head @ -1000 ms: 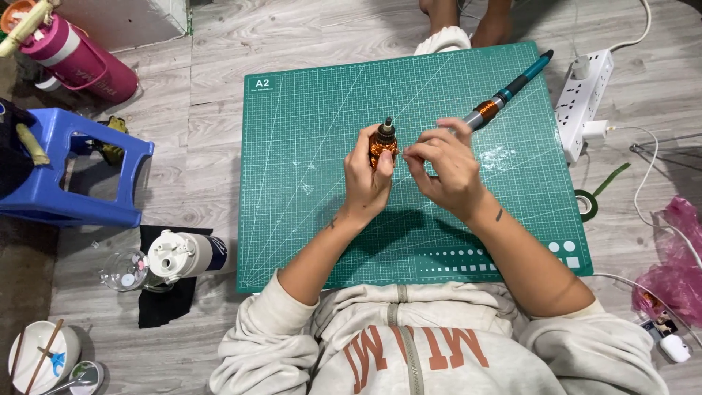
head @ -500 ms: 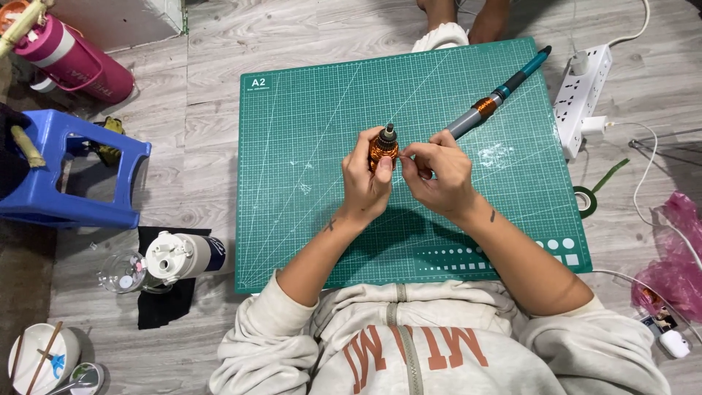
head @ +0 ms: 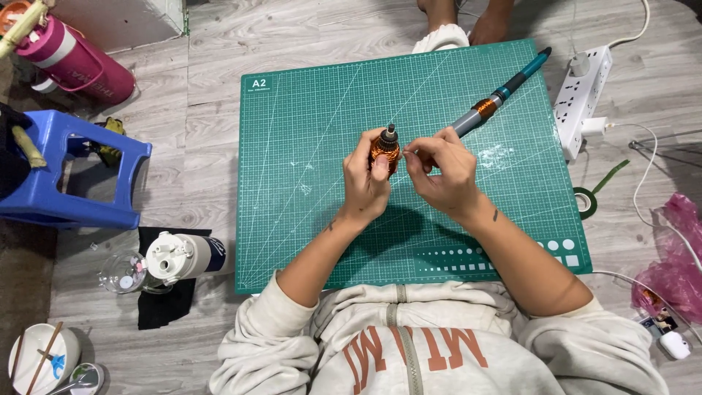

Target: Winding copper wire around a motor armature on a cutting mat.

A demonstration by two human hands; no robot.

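Head view looks straight down on two bare hands meeting over a green cutting mat [head: 307, 183] that lies on the grey plank floor. Left hand [head: 369, 183] is curled around a small copper-wound coil [head: 384, 148], thumb and fingers pressed on its sides so that it stands upright with its dark shaft end pointing away from the body. Right hand [head: 442, 172] sits just beside it, thumb and forefinger pinched together near the coil's right flank; what they pinch is too fine to make out, though it looks like a thin wire end.

Doing this well seems to call for a steady left grip that does not crush the windings, and short, even pulls from the right fingertips, kept close to the coil so that the strand neither kinks nor slips.

Behind the right hand a long teal and grey tool [head: 497, 99] with a copper-coloured band lies slanted across the mat. Beyond the mat's right edge sit a white power strip [head: 581, 95], a roll of green tape [head: 585, 202] and a pink plastic bag [head: 676, 263]. To the left stand a blue plastic stool [head: 73, 175], a pink bottle [head: 73, 62] and a clear bottle with a white lid [head: 172, 257] lying on a black cloth.
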